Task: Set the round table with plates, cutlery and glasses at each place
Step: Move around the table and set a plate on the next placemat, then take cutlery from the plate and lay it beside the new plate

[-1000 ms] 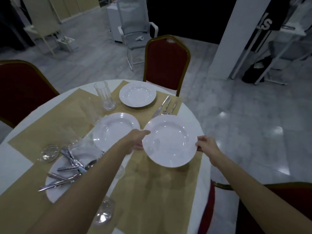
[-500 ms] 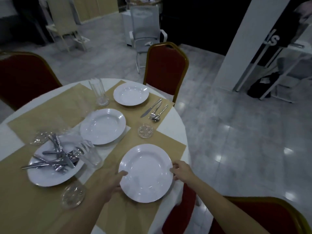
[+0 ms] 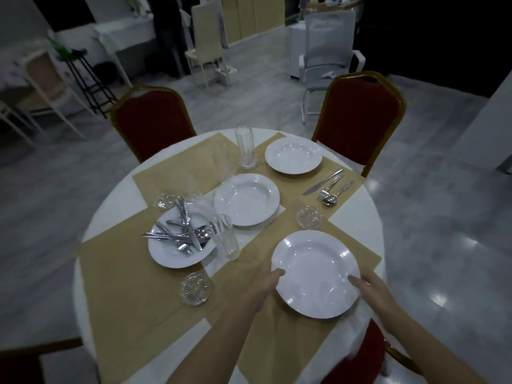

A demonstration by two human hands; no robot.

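A white plate (image 3: 314, 274) lies on a tan mat at the near right edge of the round table (image 3: 116, 195). My left hand (image 3: 261, 285) grips its left rim with the thumb on top, and my right hand (image 3: 372, 291) holds its right rim. A second plate (image 3: 293, 157) sits at the far place, with a knife, fork and spoon (image 3: 329, 187) to its right and a tall glass (image 3: 246, 148) to its left. A third plate (image 3: 246, 199) rests mid-table. Another plate (image 3: 169, 253) carries a pile of cutlery (image 3: 181, 231), with a glass (image 3: 226, 237) beside it.
Small cut-glass dishes (image 3: 309, 217) (image 3: 196, 289) (image 3: 164, 200) sit on the mats. Red chairs stand at the far left (image 3: 152, 123), the far right (image 3: 360, 117) and right under the near plate (image 3: 360, 364). Grey floor surrounds the table.
The plate was carried from over the far right of the table down to the near right mat, with both hands kept on its rim. The view swung left.
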